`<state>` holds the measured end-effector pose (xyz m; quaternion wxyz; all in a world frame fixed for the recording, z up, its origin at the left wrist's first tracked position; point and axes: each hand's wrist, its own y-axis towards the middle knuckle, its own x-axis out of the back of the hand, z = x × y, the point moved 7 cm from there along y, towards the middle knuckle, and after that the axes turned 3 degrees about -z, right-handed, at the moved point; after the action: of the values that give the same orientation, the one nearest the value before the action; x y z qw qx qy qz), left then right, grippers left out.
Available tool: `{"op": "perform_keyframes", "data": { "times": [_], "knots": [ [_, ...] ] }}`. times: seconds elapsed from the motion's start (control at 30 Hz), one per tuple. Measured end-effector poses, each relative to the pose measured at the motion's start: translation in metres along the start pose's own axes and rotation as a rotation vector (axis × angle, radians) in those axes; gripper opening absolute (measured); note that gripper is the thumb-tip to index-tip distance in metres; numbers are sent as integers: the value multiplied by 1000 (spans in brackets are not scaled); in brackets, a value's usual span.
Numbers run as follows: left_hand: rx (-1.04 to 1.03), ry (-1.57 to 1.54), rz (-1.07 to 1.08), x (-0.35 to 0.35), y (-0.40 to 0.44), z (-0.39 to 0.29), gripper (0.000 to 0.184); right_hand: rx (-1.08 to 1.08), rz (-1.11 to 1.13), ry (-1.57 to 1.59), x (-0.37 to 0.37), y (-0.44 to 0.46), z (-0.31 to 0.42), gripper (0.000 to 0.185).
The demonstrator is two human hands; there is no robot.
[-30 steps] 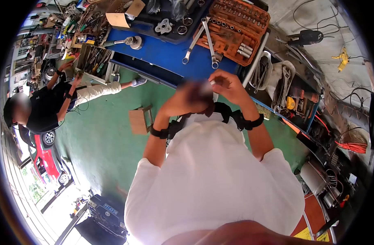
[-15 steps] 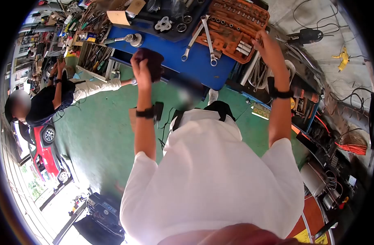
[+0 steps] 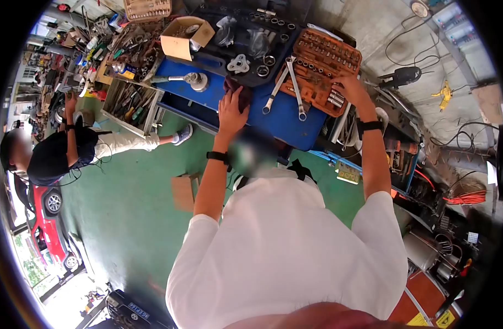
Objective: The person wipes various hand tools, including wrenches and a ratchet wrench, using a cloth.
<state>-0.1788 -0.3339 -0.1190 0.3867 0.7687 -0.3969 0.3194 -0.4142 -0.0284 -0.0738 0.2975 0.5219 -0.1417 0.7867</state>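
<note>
My left hand (image 3: pixel 232 112) is on a dark maroon cloth (image 3: pixel 243 97) at the front of the blue worktop (image 3: pixel 262 123), its fingers bent over it. My right hand (image 3: pixel 350 88) reaches over the orange socket case (image 3: pixel 320 101), fingertips bent down beside the silver sockets (image 3: pixel 336 98); whether it pinches one is too small to tell. Two combination wrenches (image 3: pixel 295 88) lean partly over the case, between my hands. Left of the cloth lies a ratchet-like tool with a round metal head (image 3: pixel 197 81).
Behind are a black tool tray (image 3: pixel 239 81) and a cardboard box (image 3: pixel 177 45). An open drawer of tools (image 3: pixel 131 104) stands left, near another person (image 3: pixel 65 151). A wooden stool (image 3: pixel 183 192) is on the floor; a tool shelf (image 3: pixel 399 164) stands right.
My left hand has carried the cloth right and onto the worktop. My right hand has come down to the sockets in the case. The view has shifted slightly.
</note>
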Motion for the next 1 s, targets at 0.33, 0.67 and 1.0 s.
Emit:
{"op": "perform_keyframes", "data": {
  "times": [0.33, 0.67, 1.0],
  "knots": [
    [-19, -183, 96, 8, -13, 9, 64, -53, -51, -274, -17, -16, -11, 35],
    [-159, 60, 173, 4, -30, -14, 46, 176, 156, 132, 40, -9, 230, 44],
    [4, -42, 281, 8, -12, 26, 59, 895, -30, 940, 178, -34, 417, 49]
  ]
}}
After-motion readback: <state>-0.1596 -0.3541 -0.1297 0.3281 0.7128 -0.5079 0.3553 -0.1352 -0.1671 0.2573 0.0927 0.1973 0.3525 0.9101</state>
